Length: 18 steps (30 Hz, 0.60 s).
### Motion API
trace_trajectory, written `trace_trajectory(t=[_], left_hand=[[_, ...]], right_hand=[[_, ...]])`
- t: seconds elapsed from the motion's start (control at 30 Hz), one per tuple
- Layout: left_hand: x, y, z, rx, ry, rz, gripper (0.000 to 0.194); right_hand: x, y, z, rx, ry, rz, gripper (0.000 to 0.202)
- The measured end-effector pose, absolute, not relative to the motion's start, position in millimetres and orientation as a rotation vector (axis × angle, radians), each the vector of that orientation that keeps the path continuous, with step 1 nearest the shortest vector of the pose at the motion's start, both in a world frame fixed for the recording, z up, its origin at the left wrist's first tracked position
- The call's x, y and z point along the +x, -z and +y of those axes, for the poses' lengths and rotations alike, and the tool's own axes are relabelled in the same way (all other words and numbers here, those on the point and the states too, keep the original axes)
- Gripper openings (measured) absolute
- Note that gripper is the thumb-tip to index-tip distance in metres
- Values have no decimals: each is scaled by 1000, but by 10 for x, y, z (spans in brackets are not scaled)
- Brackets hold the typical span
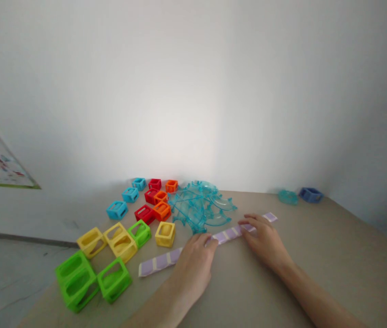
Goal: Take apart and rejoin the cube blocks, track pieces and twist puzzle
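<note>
A long strip of lilac pieces with pale borders [228, 235] lies slantwise across the table, its left end nearer to me. My left hand [196, 256] rests over the strip's middle, fingers bent together and covering part of it; what the fingertips grip, if anything, is hidden. Farther right, my right hand [263, 238] lies on the strip with its fingers apart, touching its upper part. Just behind the strip is a heap of clear teal track pieces [196, 205]. A single yellow block [165, 234] stands left of the heap.
Green blocks [114, 279], yellow blocks [121, 242], red blocks [145, 214], orange blocks [162, 211] and light blue blocks [117, 210] stand at the left. A teal piece [288, 197] and a dark blue block [311, 195] sit at the back right, by the wall [193, 91].
</note>
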State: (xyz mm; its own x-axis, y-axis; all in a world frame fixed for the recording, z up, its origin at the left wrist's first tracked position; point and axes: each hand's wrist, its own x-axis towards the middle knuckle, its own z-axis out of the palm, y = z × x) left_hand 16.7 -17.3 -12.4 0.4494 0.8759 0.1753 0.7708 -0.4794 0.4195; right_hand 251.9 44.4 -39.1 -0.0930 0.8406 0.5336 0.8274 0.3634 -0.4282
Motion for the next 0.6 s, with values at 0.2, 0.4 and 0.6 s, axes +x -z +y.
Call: trace_trajectory(t=[0.2, 0.4, 0.6], left_hand=[[184, 156, -206, 2427, -616, 1409, 54], [203, 141, -241, 2426, -678, 1418, 35], [219, 66, -258, 2436, -763, 1372, 26]], right_hand=[[2533, 341, 435, -1384, -9, -1858, 23], [2504, 281, 397, -1321, -2, -1829, 20], [2480, 239, 370, -1333, -5, -1792, 19]])
